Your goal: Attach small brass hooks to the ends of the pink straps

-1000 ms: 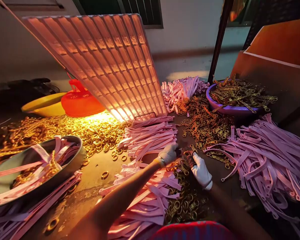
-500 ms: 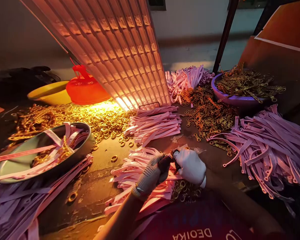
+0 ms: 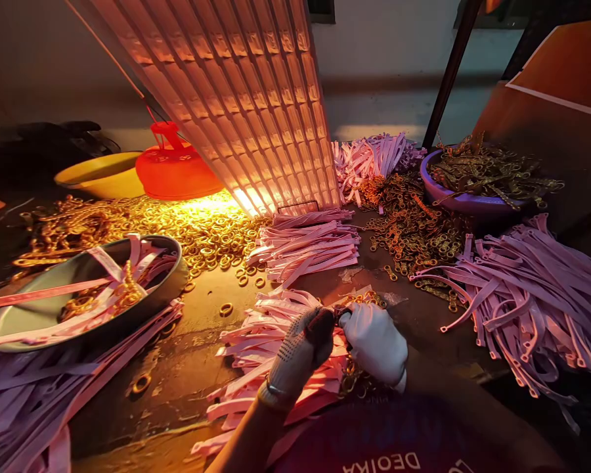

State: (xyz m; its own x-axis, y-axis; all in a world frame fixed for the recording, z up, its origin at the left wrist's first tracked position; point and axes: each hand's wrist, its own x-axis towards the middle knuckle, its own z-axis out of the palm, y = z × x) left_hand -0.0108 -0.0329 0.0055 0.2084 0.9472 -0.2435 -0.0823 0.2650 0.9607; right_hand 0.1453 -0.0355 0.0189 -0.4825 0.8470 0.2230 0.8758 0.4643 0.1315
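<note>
My left hand, in a dotted work glove with dark fingertips, is closed in a pinch above a pile of pink straps. Close beside it, my right hand wears a white glove and its fingers are also pinched together. The fingertips of both hands nearly meet, and whatever small thing they hold between them is too dark and covered to make out. Some gold metal pieces show just beyond my right hand. Below the hands, gold rings lie heaped against my dark red clothing.
A red lamp lights a spread of gold rings. Behind my hands leans a ribbed panel. At left sits a green basin with straps and chains; at right, a purple basin of gold chains and more pink straps.
My right hand has tipped down slightly, uncovering gold pieces beyond it. My left hand stays nearly in place, still pinched. The whole view has shifted a little.
</note>
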